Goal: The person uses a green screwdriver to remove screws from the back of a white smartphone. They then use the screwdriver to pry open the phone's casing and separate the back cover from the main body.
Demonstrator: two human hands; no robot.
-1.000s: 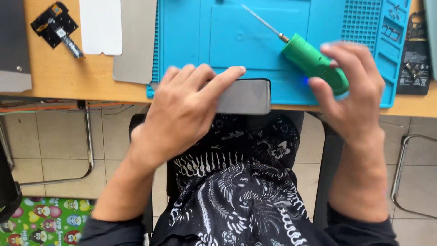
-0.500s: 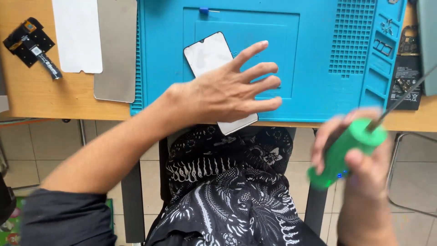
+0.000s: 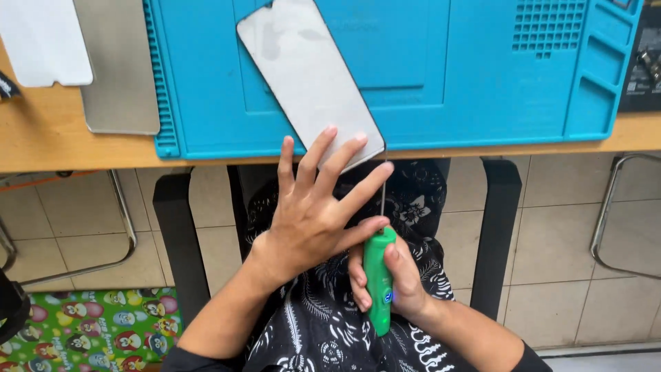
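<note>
- Left hand (image 3: 313,220) spread flat, fingers (image 3: 341,153) splayed and unclenched, tips pressing the near end of the phone (image 3: 310,79); grasping nothing, seemingly just pinning it against sliding.
- Phone lying face-up and slanted on the mat (image 3: 482,83), far end toward 11 o'clock, near corner toward 5 o'clock and jutting past the mat's front edge over the lap, probably so the edge can be reached from below.
- Right hand (image 3: 392,282) clenched around the screwdriver (image 3: 379,279), thumb on top, held low at 6 o'clock from the phone.
- Shaft (image 3: 383,186) pointing up toward 12 o'clock, tip at or just beside the phone's near right corner; actual contact too fine to tell.
- Phone: thin slab, rounded corners, dull grey glass with smudges and a dark rim.
- Screwdriver: stout green plastic barrel, small blue button, thin bright metal shaft.
- Mat: blue, rubbery-looking, ribbed along the left edge, gridded pockets and trays at 2 o'clock.
- Grey plate (image 3: 117,69) and white sheet (image 3: 45,41) flat on the wooden table (image 3: 41,141), at 9 o'clock from the phone, well apart.
- Dark tray (image 3: 640,62) at 3 o'clock, contents unclear.
- Tiled floor and black patterned clothing below.
</note>
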